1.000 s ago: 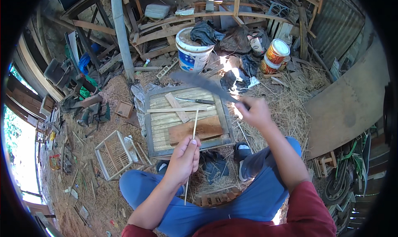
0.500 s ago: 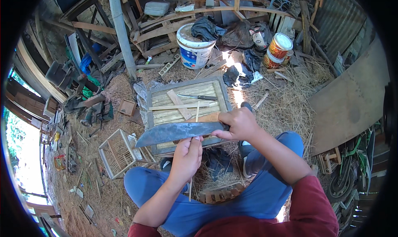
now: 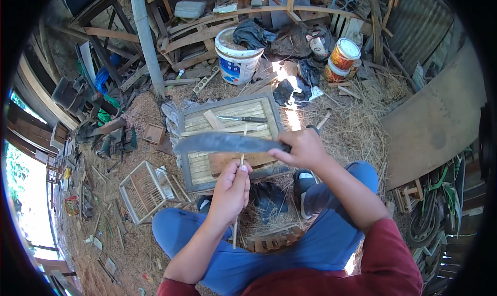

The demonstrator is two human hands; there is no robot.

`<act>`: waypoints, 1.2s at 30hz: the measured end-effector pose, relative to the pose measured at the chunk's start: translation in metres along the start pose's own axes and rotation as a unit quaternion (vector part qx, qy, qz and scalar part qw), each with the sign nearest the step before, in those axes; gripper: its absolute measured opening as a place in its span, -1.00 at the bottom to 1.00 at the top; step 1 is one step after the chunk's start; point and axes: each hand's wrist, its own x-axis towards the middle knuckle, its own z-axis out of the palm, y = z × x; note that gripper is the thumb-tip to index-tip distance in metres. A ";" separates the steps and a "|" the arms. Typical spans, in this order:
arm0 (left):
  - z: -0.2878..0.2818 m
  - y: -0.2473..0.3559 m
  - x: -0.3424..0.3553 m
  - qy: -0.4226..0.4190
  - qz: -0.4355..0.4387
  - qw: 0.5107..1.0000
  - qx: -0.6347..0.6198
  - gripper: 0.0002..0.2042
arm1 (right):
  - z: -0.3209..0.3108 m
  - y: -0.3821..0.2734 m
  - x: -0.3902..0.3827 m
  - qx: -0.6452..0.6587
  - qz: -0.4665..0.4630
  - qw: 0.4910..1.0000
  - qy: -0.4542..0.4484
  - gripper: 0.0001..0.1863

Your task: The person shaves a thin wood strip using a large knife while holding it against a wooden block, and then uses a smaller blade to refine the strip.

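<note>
In my right hand [image 3: 301,150] is the handle of a machete [image 3: 220,142], its broad dark blade pointing left and smeared by motion. My left hand [image 3: 233,188] pinches a thin wooden stick [image 3: 235,235] between thumb and fingers. The stick runs from between my knees up to the blade, which crosses it above my fingertips; whether they touch I cannot tell. Under both lies a framed slatted wooden panel [image 3: 195,176] bearing a brown wood block [image 3: 221,162], a pale wood strip [image 3: 213,120] and a dark-handled kitchen knife [image 3: 253,119].
Left of my knee stands a small barred wooden cage [image 3: 142,192]. Beyond the panel are a white bucket [image 3: 238,63] and stacked paint cans [image 3: 342,60]. A bench vise [image 3: 111,143] sits at the left, a large brown sheet [image 3: 432,128] at the right. Straw and shavings cover the ground.
The machete has moved away from my left fingers, up along the stick toward its far end. My left hand still holds the stick in nearly the same place.
</note>
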 end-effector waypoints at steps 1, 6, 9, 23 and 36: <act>0.002 0.001 0.000 0.021 -0.003 1.000 -0.010 -0.81 | 0.002 -0.009 0.000 0.005 0.001 1.000 0.001 -0.32; 0.002 -0.001 -0.001 0.045 -0.014 0.999 -0.001 -0.81 | 0.005 -0.019 0.001 -0.020 -0.056 0.997 -0.039 -0.37; 0.002 -0.004 -0.003 0.047 0.011 0.998 0.030 -0.81 | 0.004 -0.019 0.003 -0.019 -0.064 0.997 -0.038 -0.39; 0.000 -0.005 0.002 0.017 0.069 0.993 0.096 -0.83 | -0.009 0.012 -0.005 0.038 0.081 0.996 0.017 -0.33; 0.004 0.000 -0.001 0.032 0.057 0.992 0.110 -0.78 | 0.004 0.019 0.005 -0.020 -0.060 0.998 -0.001 -0.34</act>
